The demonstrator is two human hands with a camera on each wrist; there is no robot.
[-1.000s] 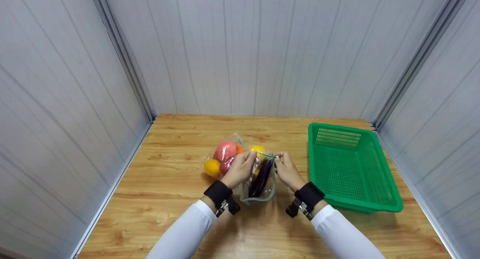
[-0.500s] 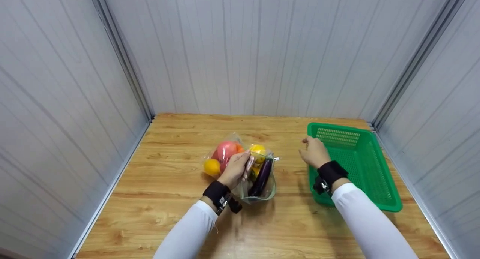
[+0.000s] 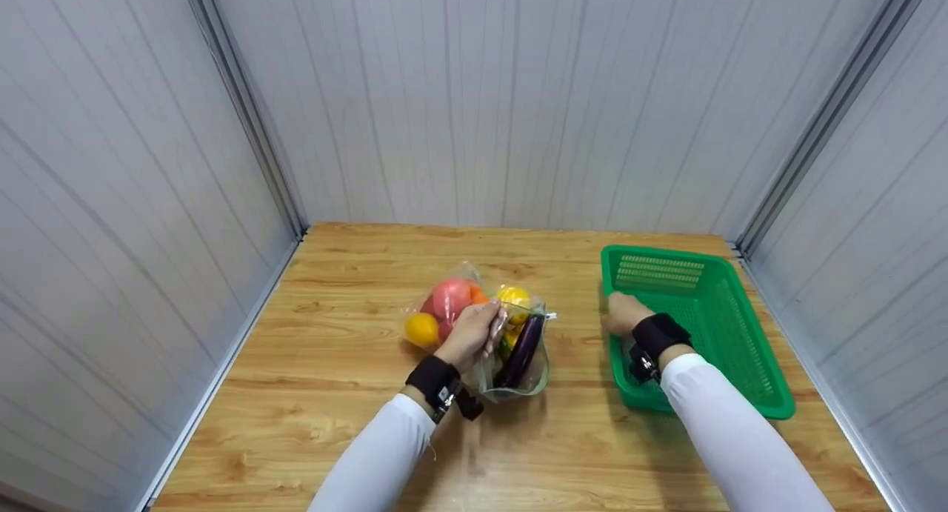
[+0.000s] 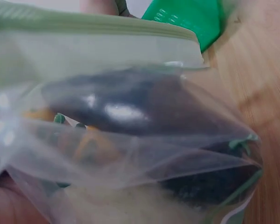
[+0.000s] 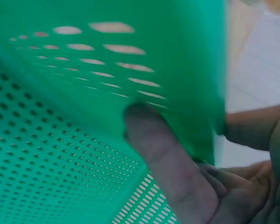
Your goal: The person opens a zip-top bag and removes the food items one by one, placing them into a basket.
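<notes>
A clear zip bag lies on the table with a dark eggplant and yellow produce in it. Its upper edge is pinched by my left hand; in the left wrist view the eggplant shows through the plastic under the pale green zip strip. To the right, my right hand grips the left rim of a green plastic basket. In the right wrist view a finger lies inside the basket wall and the thumb outside it.
Just left of the zip bag sits another clear bag holding a round pink fruit, an orange-coloured item and a yellow fruit. The wooden table is walled in by pale panels at the back and sides.
My right hand has let go of the zip bag's edge, moved right and taken hold of the basket's left rim. The basket has shifted slightly left. My left hand keeps its pinch.
</notes>
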